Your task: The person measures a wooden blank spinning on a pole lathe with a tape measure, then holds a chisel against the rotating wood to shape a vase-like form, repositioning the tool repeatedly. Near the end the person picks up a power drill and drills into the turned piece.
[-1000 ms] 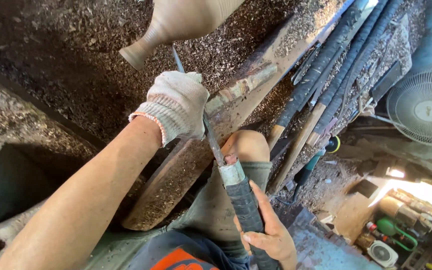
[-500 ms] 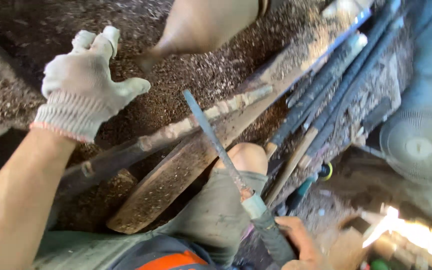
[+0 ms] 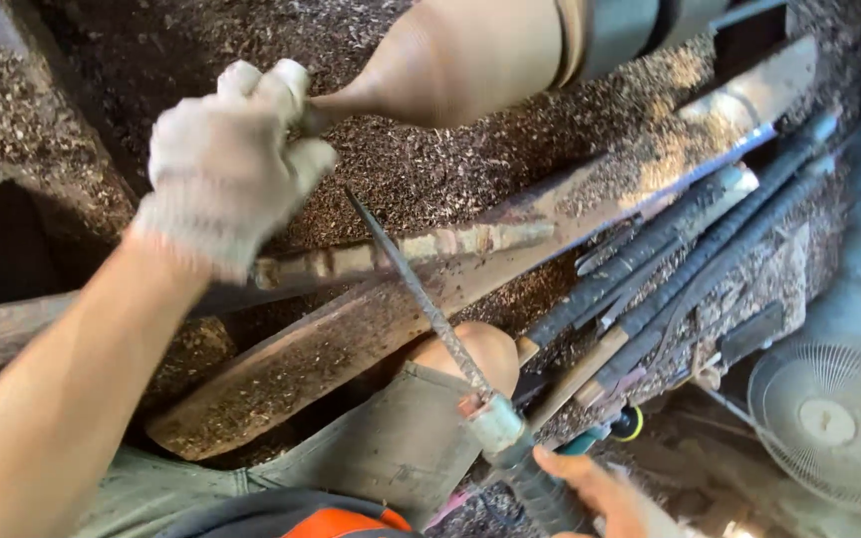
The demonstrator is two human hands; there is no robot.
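Observation:
My left hand (image 3: pixel 226 159), in a white knit glove, is raised at the narrow tapered end of a turned wooden piece (image 3: pixel 460 60) mounted on a lathe. The fingers and thumb are spread beside the tip, and I cannot tell if they touch it. My right hand (image 3: pixel 600 493), bare, grips the dark handle of a long metal chisel (image 3: pixel 421 294) at the bottom edge. Its blade points up and left over a sawdust-covered rest bar (image 3: pixel 510 239), with the tip clear of the wood. My knee (image 3: pixel 470 354) shows below the blade.
Wood shavings (image 3: pixel 430 169) cover the lathe bed. Several long dark-handled tools (image 3: pixel 670 269) lie in a bundle at the right. A white fan (image 3: pixel 834 423) stands on the floor at lower right. A thick wooden plank (image 3: pixel 281 389) slopes under the rest bar.
My left hand let go of the chisel blade, lifted away, and now reaches right toward the wood's narrow tip. The chisel stays in my right hand, pulled back from the piece.

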